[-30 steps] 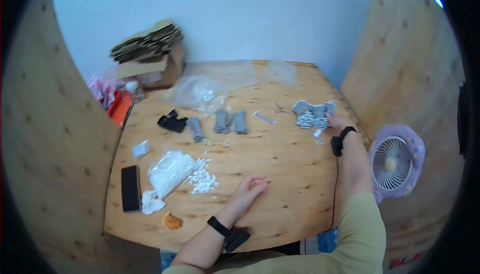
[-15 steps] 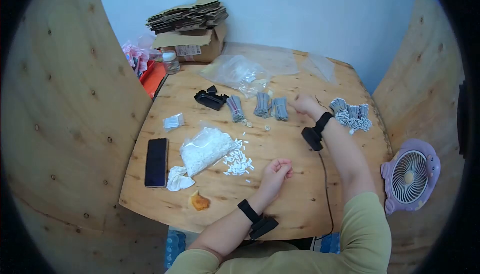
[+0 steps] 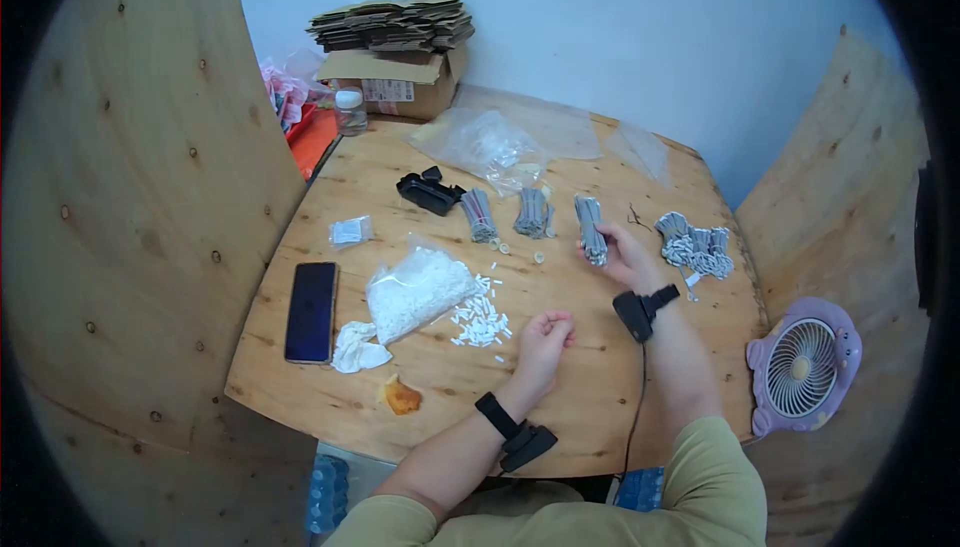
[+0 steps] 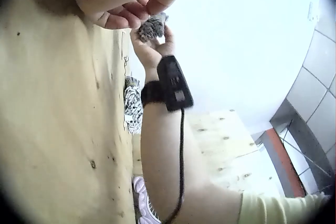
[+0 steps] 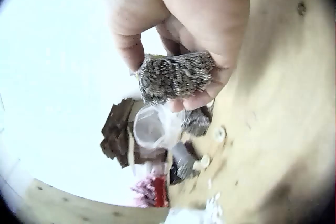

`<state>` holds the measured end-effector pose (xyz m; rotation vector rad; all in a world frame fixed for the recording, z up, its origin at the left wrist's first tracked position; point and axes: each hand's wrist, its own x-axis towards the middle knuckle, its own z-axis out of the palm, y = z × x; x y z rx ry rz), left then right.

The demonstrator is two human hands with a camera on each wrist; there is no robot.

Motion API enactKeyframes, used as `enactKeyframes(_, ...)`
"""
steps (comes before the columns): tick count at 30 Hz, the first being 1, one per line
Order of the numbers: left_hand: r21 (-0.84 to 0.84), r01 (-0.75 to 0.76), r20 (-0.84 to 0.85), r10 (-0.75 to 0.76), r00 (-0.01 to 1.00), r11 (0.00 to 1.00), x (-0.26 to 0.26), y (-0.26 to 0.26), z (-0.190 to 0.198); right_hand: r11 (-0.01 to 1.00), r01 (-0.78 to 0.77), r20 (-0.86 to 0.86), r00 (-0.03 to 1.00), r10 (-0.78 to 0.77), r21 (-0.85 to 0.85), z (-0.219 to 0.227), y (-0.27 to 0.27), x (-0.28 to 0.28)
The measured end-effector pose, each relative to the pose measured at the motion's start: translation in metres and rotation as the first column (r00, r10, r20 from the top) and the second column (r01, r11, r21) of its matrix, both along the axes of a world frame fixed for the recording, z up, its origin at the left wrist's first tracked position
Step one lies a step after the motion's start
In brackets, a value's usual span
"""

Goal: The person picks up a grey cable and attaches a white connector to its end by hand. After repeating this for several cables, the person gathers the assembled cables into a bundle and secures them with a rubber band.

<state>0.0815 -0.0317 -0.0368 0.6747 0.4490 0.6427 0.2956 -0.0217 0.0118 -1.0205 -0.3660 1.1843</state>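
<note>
My right hand holds a bundle of thin grey wires between thumb and fingers. In the right wrist view the cut ends of the bundle face the camera. Two similar grey bundles, one with a reddish band and another, lie to its left on the table. My left hand rests near the table's front, fingers loosely curled with nothing in them. Right of the right hand lie grey bundles with white ends. Small white tubes are spilled left of the left hand.
A clear bag of white pieces, a phone, a crumpled white cloth and an orange peel lie at the left. Behind are a black object, plastic bags and a carton. A purple fan stands right.
My right hand moved left from the white-ended bundles to the rightmost grey bundle and now holds it up, turned toward me. The left hand stays resting. The head view has shifted.
</note>
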Motion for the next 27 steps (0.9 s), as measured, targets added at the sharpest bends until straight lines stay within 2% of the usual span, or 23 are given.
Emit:
enactKeyframes(1, 0.031, -0.02, -0.022, 0.021, 1.0, 0.999, 0.0, 0.001, 0.0, 0.996, -0.055, -0.095, 0.994, 0.062, 0.072, 0.003, -0.014, -0.01)
enactKeyframes(4, 0.128, -0.081, -0.014, 0.083, 0.996, 0.988, -0.002, 0.005, 0.002, 0.96, -0.124, -0.202, 0.963, 0.177, 0.25, 0.023, -0.056, -0.055)
enactKeyframes(5, 0.194, -0.117, 0.004, 0.119, 0.993, 0.974, -0.001, 0.005, 0.003, 0.969, -0.089, -0.276, 0.949, 0.153, 0.231, 0.03, -0.067, -0.07)
enactKeyframes(7, 0.324, -0.188, 0.039, 0.186, 0.982, 0.927, -0.001, 0.005, 0.005, 0.965, -0.125, -0.171, 0.971, 0.167, 0.232, 0.017, -0.09, -0.081)
enactKeyframes(10, 0.481, -0.125, 0.023, 0.131, 0.991, 0.867, -0.01, -0.002, 0.024, 0.955, -0.147, -0.106, 0.978, 0.179, 0.258, 0.008, -0.114, -0.1)
enactKeyframes(13, 0.803, -0.075, 0.02, 0.1, 0.995, 0.592, -0.016, -0.008, 0.041, 0.958, -0.13, -0.052, 0.988, 0.148, 0.256, -0.001, -0.126, -0.111)
enactKeyframes(16, 0.864, -0.022, -0.022, 0.081, 0.996, 0.502, -0.019, -0.018, 0.051, 0.964, -0.097, -0.091, 0.988, 0.123, 0.247, -0.002, -0.131, -0.114)
enactKeyframes(19, 0.886, -0.025, -0.044, 0.138, 0.99, 0.463, -0.017, -0.021, 0.05, 0.974, -0.042, 0.023, 0.999, 0.038, 0.224, -0.001, -0.131, -0.119)
enactKeyframes(22, 0.833, 0.005, -0.083, 0.116, 0.99, 0.554, -0.018, -0.023, 0.051, 0.991, -0.024, 0.117, 0.993, 0.008, 0.134, -0.009, -0.132, -0.119)
enactKeyframes(25, 0.869, -0.008, -0.084, 0.164, 0.983, 0.494, -0.017, -0.025, 0.05, 0.996, -0.02, 0.233, 0.972, -0.002, 0.091, -0.009, -0.132, -0.12)
enactKeyframes(27, 0.912, 0.003, -0.098, 0.209, 0.973, 0.411, -0.016, -0.024, 0.045, 0.997, 0.0, 0.262, 0.965, -0.022, 0.082, -0.011, -0.13, -0.122)
